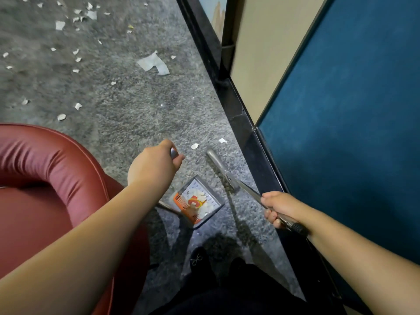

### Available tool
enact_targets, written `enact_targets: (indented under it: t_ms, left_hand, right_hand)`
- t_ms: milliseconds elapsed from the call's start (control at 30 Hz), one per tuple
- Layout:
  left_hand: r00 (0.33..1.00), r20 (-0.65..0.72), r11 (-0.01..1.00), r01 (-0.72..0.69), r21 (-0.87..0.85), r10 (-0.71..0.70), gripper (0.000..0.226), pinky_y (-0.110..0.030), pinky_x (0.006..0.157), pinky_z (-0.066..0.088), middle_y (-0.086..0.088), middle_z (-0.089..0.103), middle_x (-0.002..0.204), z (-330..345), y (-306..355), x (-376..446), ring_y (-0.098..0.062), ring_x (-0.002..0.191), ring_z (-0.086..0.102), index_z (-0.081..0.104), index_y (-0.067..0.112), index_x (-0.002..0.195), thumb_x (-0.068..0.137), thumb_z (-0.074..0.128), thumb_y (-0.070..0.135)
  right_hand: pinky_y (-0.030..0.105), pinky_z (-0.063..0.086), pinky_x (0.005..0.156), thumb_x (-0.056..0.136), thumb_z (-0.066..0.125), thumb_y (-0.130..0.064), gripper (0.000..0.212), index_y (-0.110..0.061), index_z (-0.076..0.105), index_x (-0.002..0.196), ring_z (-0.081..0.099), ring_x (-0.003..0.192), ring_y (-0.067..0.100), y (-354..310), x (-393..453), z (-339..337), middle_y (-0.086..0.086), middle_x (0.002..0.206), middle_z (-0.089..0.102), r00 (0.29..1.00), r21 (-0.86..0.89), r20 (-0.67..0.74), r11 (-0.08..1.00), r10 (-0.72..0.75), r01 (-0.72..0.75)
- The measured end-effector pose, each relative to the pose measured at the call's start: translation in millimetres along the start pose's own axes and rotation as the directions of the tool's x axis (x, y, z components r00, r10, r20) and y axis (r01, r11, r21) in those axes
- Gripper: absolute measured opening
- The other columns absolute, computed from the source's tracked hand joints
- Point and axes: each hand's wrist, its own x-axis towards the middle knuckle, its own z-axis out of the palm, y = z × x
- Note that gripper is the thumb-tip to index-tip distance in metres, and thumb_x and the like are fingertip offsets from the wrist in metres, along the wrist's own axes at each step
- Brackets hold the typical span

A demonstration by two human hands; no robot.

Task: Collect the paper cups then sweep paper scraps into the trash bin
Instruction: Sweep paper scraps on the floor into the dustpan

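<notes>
- My left hand (156,163) is clenched around the top end of a metal handle (174,153); only a shiny bit of it shows between my thumb and fingers.
- Below that hand sits the dustpan (196,202) on the carpet (127,105), a grey tray with an orange printed label and some white paper bits inside.
- I can't tell for sure that the handle in my left hand joins the dustpan; my forearm covers the stretch between.
- My right hand (280,209) is wrapped tight around a thin metal broom stick (250,192), fingers curled under, thumb side on top.
- The stick runs from a black grip end near my wrist up-left to the broom head (219,165), which lies on the carpet just right of the dustpan.
- Broom head is blurred, bristles hard to make out.
- Two small paper scraps (194,146) lie on the carpet just above the broom head, between my hands.
- A bigger torn sheet (154,63) lies further up the carpet, and many small bits are scattered across the top left.
- Red chair (45,178) is at my left, touching my left forearm in view.
- Blue partition panel (352,110) and a beige panel (261,53) stand on my right, black base strip along the floor.
- My dark shoes (200,260) show at the bottom.
</notes>
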Motion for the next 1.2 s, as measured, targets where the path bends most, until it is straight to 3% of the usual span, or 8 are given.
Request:
enact_targets:
  t_ms: [100, 467, 600, 800, 900, 967, 1033, 1200]
  left_hand:
    - [0.999, -0.039, 1.0, -0.007, -0.001, 0.007, 0.027, -0.033, 0.061, 0.04, -0.011, 0.067, 0.085, -11.2, -6.6, 10.7, -0.035, 0.083, 0.062, 0.059, 0.023, 0.099, 0.091, 0.059, 0.049]
    - [0.996, -0.088, 0.999, 0.028, 0.016, -0.026, 0.027, -0.032, 0.059, 0.038, -0.012, 0.066, 0.083, -26.2, -21.2, 98.4, -0.035, 0.078, 0.06, 0.06, 0.024, 0.1, 0.09, 0.06, 0.048]
    - [0.994, -0.087, 0.996, 0.064, 0.055, -0.059, 0.026, -0.031, 0.057, 0.038, -0.008, 0.064, 0.079, -27.3, -23.9, 148.7, -0.03, 0.07, 0.054, 0.059, 0.026, 0.098, 0.09, 0.059, 0.05]
    - [0.997, -0.061, 0.994, 0.044, 0.097, -0.038, 0.024, -0.034, 0.06, 0.039, -0.011, 0.067, 0.082, -32.2, -19.1, 234.5, -0.036, 0.081, 0.062, 0.06, 0.024, 0.094, 0.088, 0.063, 0.047]
    - [0.999, -0.031, 0.993, 0.037, 0.116, -0.034, 0.023, -0.034, 0.061, 0.043, -0.011, 0.068, 0.083, -37.1, -15.0, 279.6, -0.035, 0.081, 0.063, 0.059, 0.024, 0.09, 0.088, 0.063, 0.046]
    - [0.999, 0.005, 0.993, 0.039, 0.112, -0.04, 0.023, -0.035, 0.064, 0.048, -0.009, 0.068, 0.084, -38.7, -13.8, 301.3, -0.034, 0.082, 0.063, 0.058, 0.025, 0.09, 0.088, 0.063, 0.048]
    - [0.998, 0.041, 0.993, 0.04, 0.109, -0.045, 0.022, -0.037, 0.066, 0.051, -0.005, 0.068, 0.084, -39.2, -12.7, 321.6, -0.031, 0.08, 0.062, 0.055, 0.029, 0.088, 0.088, 0.062, 0.05]
    - [0.999, 0.039, 0.988, 0.015, 0.152, -0.021, 0.021, -0.031, 0.057, 0.044, -0.002, 0.068, 0.079, -38.6, -10.2, 347.8, -0.026, 0.067, 0.056, 0.05, 0.032, 0.086, 0.088, 0.06, 0.05]
  right_hand:
    - [0.011, 0.027, 0.037, 0.103, 0.038, -0.014, 0.012, -0.02, 0.042, 0.113, 0.03, 0.029, 0.006, -14.8, 3.8, 1.3, 0.006, 0.061, 0.036, 0.999, 0.046, -0.022, 0.999, -0.024, 0.025]
    - [0.013, 0.027, 0.035, 0.103, 0.04, -0.015, 0.039, -0.021, 0.033, 0.141, 0.031, 0.03, 0.007, -95.6, 45.3, -0.2, 0.006, 0.06, 0.037, 0.993, 0.104, -0.086, 0.99, -0.083, 0.092]
    - [0.012, 0.028, 0.033, 0.103, 0.038, -0.014, 0.037, -0.019, 0.035, 0.14, 0.031, 0.027, 0.006, -143.7, 74.3, -5.6, 0.006, 0.061, 0.036, 0.994, 0.123, -0.084, 0.99, -0.065, 0.075]
    - [0.012, 0.028, 0.032, 0.104, 0.036, -0.014, 0.038, -0.015, 0.033, 0.142, 0.032, 0.026, 0.006, -219.2, 110.0, -25.9, 0.006, 0.062, 0.035, 0.997, 0.077, -0.072, 0.997, -0.027, 0.032]
    - [0.012, 0.028, 0.031, 0.104, 0.033, -0.016, 0.031, -0.015, 0.039, 0.134, 0.031, 0.026, 0.006, -260.4, 128.2, -36.3, 0.004, 0.063, 0.033, 0.999, 0.039, -0.048, 0.999, -0.001, 0.003]
    - [0.013, 0.027, 0.032, 0.104, 0.031, -0.014, 0.016, -0.02, 0.045, 0.11, 0.031, 0.027, 0.006, -282.3, 138.9, -42.6, 0.004, 0.062, 0.033, 0.999, 0.012, -0.042, 1.0, -0.004, 0.004]
    - [0.013, 0.026, 0.032, 0.104, 0.031, -0.013, 0.017, -0.017, 0.043, 0.092, 0.031, 0.027, 0.006, -302.6, 152.8, -49.7, 0.004, 0.062, 0.033, 0.999, -0.024, -0.044, 1.0, 0.013, -0.014]
    - [0.014, 0.024, 0.033, 0.101, 0.029, -0.012, 0.019, -0.015, 0.042, 0.087, 0.03, 0.031, 0.007, -332.1, 185.0, -51.8, 0.002, 0.054, 0.033, 0.998, -0.118, -0.049, 0.992, 0.044, -0.049]
